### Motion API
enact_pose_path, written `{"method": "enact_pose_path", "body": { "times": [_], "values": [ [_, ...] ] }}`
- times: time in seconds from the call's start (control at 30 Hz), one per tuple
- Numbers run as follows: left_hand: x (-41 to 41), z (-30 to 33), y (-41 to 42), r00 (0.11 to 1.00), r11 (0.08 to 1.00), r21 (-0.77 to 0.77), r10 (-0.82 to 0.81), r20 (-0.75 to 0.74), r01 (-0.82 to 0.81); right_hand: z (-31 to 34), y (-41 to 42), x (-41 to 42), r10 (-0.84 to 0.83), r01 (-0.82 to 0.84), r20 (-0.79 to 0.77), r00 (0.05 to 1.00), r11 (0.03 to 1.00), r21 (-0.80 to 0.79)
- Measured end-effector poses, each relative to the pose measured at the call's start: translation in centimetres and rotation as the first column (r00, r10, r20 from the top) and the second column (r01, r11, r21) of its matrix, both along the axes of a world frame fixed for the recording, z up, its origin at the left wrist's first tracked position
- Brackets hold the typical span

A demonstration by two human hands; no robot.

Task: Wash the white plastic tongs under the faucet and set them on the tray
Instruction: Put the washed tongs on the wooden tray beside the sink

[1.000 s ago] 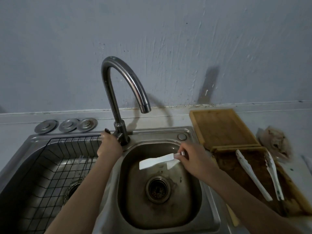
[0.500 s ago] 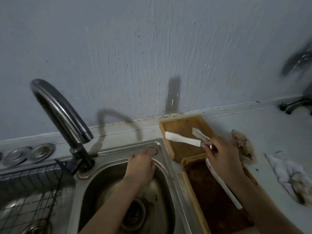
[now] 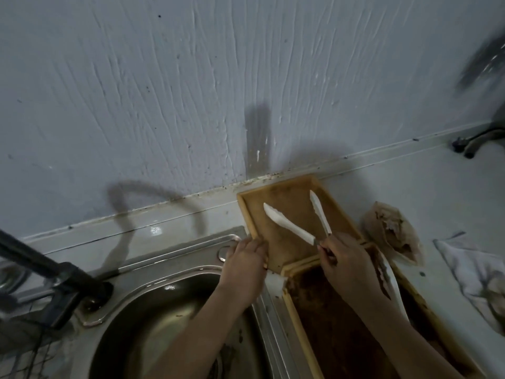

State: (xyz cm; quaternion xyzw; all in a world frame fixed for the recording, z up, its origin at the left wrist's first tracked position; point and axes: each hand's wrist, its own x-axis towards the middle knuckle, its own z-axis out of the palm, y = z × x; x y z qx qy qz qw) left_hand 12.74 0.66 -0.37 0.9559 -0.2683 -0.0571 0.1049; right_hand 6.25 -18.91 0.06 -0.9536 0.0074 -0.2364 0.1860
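Left of the tray (image 3: 247,212), the sink (image 3: 153,310) basin looks empty, and the left hand (image 3: 246,259) lies flat and open on its rim. Over the tray, the right hand (image 3: 347,259) has its grip closed on one pair of white tongs (image 3: 289,228), arms spread. A second pair (image 3: 393,285) lies just right.

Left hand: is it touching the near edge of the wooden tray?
Touching. In the head view the left hand rests its fingers on the wooden tray rim at its sink-side corner, with no gap visible.
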Motion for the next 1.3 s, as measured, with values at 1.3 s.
{"method": "enact_pose_path", "body": {
  "times": [1.3],
  "values": [
    [-13.4, -0.6, 1.1, 0.924, 0.923, -0.075, -0.38, -0.038, 0.376, -2.6, -1.0, -15.1, -0.457, 0.491, -0.425, 0.781, 0.87, -0.032]
  ]
}}
